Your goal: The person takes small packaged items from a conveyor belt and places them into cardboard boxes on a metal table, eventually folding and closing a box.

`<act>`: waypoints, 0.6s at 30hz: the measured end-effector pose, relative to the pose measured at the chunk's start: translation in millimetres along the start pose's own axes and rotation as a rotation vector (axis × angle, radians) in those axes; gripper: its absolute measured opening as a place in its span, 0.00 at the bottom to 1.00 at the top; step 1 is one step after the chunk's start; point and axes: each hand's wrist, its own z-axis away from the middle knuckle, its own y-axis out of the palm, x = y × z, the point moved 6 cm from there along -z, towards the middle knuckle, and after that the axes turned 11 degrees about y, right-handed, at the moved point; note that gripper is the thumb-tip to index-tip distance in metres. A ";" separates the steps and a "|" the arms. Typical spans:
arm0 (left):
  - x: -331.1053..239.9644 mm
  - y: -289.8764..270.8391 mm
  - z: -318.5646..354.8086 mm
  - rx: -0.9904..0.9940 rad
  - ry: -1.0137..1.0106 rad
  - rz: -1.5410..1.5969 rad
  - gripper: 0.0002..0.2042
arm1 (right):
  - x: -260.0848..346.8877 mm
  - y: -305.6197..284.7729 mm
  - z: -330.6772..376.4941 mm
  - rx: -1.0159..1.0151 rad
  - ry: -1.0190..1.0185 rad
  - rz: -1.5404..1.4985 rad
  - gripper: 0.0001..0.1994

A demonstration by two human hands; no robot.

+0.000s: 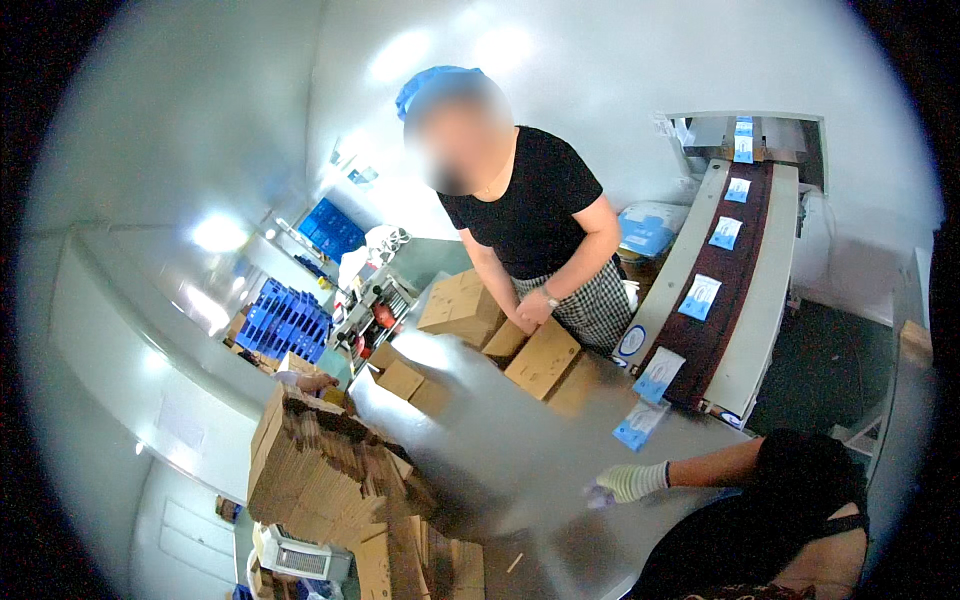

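My right hand [628, 485], in a green-and-white striped knit glove, reaches in from the lower right over the grey metal table [490, 450]. Its fingertips look pale and smeared, so I cannot tell how they are bent or whether they hold anything. Closest to it lies a blue-and-white packet [640, 425] at the conveyor's near end. Another such packet [660, 375] sits just above, and several more line the dark red conveyor belt [715, 300]. My left hand is out of view.
Across the table a person [535, 215] has both hands at a brown carton [505, 342]. More cartons [543, 358] stand around it. A tall stack of flattened cartons [320, 470] rises at the left, with another person's hand [315, 381] beside it. Blue crates [285, 320] are farther back.
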 end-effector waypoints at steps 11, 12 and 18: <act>-14.7 63.3 118.2 0.542 -0.426 0.052 0.14 | 20.0 -86.0 7.3 -0.411 0.001 -0.494 0.31; 9.9 56.7 135.2 0.597 -0.373 0.041 0.16 | 14.1 -86.8 11.6 -0.409 0.028 -0.435 0.30; 23.4 57.4 164.4 0.509 -0.814 0.109 0.16 | -23.8 -50.4 8.1 -0.447 0.439 -0.184 0.38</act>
